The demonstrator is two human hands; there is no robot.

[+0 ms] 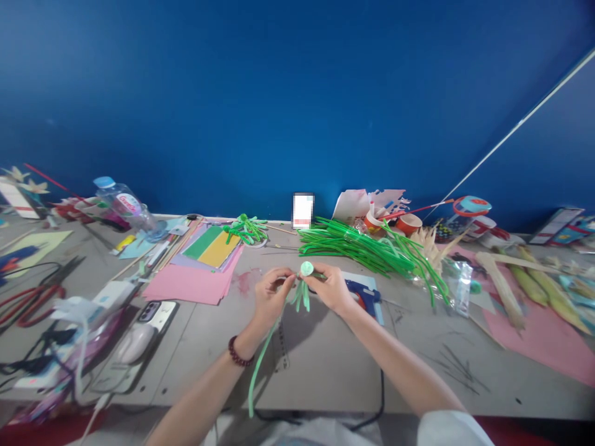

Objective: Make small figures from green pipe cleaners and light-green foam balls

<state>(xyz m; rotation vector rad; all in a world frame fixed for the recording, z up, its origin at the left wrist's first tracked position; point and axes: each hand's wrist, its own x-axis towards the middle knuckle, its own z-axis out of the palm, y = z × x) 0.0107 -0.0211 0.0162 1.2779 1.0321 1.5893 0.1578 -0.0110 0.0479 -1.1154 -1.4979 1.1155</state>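
Note:
Over the middle of the table, both hands meet at a light green pipe-cleaner piece with a round coiled head and several short strands hanging below it. My right hand pinches this piece from the right, just under its head. My left hand is closed in a pinch on a long light green pipe cleaner, whose free end hangs toward the table's front edge. The exact spot where the fingertips meet is small and partly hidden. A blue hot glue gun lies beyond my right hand.
Green pipe cleaners lie in a bundle at the back, with looped green pieces farther left. Coloured paper lies left of centre. A phone, scissors and bottle stand or lie left; corn husks lie right.

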